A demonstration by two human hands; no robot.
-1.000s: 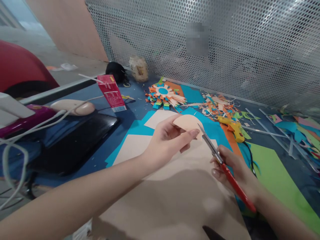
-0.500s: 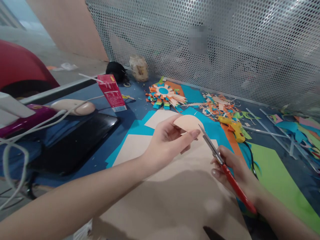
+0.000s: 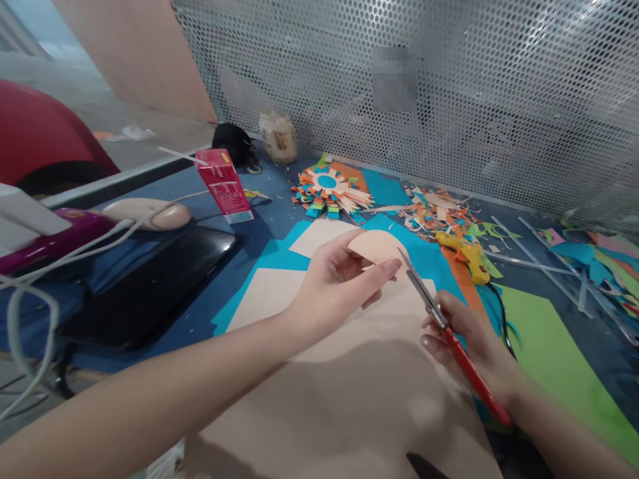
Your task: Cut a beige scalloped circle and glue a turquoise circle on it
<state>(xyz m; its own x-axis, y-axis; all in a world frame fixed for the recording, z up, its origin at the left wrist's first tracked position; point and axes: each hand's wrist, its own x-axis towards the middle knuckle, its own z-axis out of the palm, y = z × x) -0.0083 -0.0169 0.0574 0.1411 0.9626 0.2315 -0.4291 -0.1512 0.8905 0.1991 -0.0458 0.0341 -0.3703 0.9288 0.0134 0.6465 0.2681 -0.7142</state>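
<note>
A pale piece of paper with a rounded edge is held in the air just off the centre of the view, towards 3 o'clock, above the paper sheets spread on the bench. It is pinched in the grip of the left hand, with the thumb laid across its near side. The grip of the right hand is closed around the red handles of the scissors, which lie between 4 and 5 o'clock from the paper. The tips are aimed at its right-hand edge and appear to overlap it; whether contact is made cannot be told. The step in hand is judged to be the trimming of this edge. For any further cut, the paper would need to be kept steady, the blades parted and the curve fed round by the left hand, with the thumb kept clear of the tips. From the paper, a fringed paper flower is seen at 11 o'clock, a heap of cut scraps at 2 o'clock and a yellow glue gun at 3 o'clock. A large beige sheet is spread towards 6 o'clock, under both arms.
</note>
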